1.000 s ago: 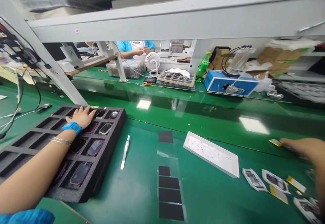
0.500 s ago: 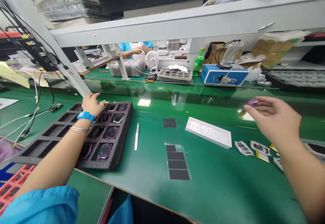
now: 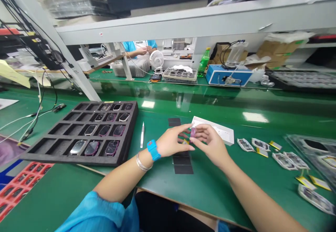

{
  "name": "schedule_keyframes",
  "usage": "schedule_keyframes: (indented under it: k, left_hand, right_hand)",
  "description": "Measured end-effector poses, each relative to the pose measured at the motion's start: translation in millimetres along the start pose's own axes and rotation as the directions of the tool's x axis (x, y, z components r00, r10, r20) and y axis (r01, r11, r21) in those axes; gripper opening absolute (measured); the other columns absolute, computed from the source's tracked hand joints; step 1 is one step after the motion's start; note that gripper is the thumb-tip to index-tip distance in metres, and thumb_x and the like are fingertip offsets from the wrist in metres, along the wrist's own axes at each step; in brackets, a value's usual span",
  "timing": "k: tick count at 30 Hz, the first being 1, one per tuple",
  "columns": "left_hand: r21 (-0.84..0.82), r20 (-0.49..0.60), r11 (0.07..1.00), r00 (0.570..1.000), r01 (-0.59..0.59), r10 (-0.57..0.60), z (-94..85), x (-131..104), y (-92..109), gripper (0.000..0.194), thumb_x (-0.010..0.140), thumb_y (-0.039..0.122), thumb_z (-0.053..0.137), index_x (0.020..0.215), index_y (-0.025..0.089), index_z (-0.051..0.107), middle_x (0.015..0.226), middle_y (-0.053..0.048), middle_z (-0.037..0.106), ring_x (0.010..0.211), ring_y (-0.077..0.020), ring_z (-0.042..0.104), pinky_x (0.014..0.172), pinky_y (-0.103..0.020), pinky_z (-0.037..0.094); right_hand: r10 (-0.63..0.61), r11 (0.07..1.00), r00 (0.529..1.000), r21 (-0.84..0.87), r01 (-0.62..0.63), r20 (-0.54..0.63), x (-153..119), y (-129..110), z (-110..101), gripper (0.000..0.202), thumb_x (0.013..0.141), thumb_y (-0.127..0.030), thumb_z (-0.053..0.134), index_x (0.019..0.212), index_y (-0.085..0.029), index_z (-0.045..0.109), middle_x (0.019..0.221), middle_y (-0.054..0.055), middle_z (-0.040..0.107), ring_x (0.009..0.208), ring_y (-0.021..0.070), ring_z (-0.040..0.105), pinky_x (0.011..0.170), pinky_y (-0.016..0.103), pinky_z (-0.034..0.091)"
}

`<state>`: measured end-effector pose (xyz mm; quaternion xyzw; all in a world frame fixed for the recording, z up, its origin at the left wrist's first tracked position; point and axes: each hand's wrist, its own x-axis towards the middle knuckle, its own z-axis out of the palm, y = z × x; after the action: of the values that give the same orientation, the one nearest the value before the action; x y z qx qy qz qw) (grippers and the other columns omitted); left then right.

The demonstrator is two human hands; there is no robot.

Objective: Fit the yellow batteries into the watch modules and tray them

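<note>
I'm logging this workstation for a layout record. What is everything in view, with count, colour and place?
foam tray: one, black, left, holding watch cases
tweezers: one, silver, beside the tray
black pads: several, under the hands
white tray: one, behind the hands
small parts: several, white and yellow, right
blue box: one, far bench
fan: one, white, far bench
green bottle: one, far bench
co-worker: one, blue top, far side
purple piece: one, between both hands
left hand: blue wristband, touching the piece
right hand: holding the piece

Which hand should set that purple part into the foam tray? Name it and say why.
Probably the left hand: it lies on the foam tray's side, while the right hand would have to cross over. Both hands' fingers pinch the purple part now.
</note>
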<state>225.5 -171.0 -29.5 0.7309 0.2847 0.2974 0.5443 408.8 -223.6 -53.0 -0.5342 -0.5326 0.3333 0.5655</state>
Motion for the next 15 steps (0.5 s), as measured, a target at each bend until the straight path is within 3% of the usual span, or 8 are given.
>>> schedule_keyframes:
  k: [4,9,12,15]
  left_hand:
    - [-0.292,0.016,0.943,0.987,0.158,-0.161,12.3,22,-35,0.081,0.056,0.028,0.095,0.131,0.018,0.068,0.109,-0.01,0.071,0.087,-0.019,0.07,0.082,-0.035,0.059]
    - [-0.593,0.067,0.74,0.935,0.317,-0.347,21.6,12,-47,0.086,0.048,0.037,0.1,0.126,0.016,0.069,0.098,-0.006,0.071,0.08,-0.0166,0.071,0.089,-0.039,0.059]
    - [-0.636,0.032,0.708,0.927,0.307,-0.373,21.2,10,-46,0.079,0.048,0.033,0.101,0.12,0.017,0.071,0.105,-0.006,0.071,0.081,-0.0157,0.072,0.087,-0.036,0.059]
    - [-0.578,-0.033,0.774,0.94,0.259,-0.339,19.2,11,-46,0.068,0.053,0.031,0.099,0.114,0.017,0.071,0.107,-0.006,0.071,0.082,-0.0155,0.071,0.085,-0.031,0.057]
  right_hand:
    - [0.087,0.995,0.996,0.051,-0.086,-0.023,-5,26,0,0.057,0.06,-0.064,0.086,0.087,-0.023,0.058,0.082,0.004,0.07,0.073,0.0187,0.07,0.064,0.031,0.06]
    - [0.135,0.988,0.987,0.063,-0.141,0.088,-8,35,2,0.049,0.072,-0.069,0.075,0.081,-0.021,0.068,0.087,0.008,0.074,0.079,0.0216,0.072,0.074,0.034,0.063]
    - [0.127,0.989,0.987,0.065,-0.133,0.095,-8,36,4,0.039,0.078,-0.06,0.074,0.089,-0.022,0.073,0.095,0.008,0.077,0.086,0.023,0.075,0.081,0.036,0.064]
    - [0.093,0.992,0.991,0.073,-0.101,0.099,-8,38,3,0.03,0.076,-0.049,0.077,0.089,-0.023,0.076,0.101,0.009,0.077,0.092,0.0233,0.076,0.085,0.037,0.065]
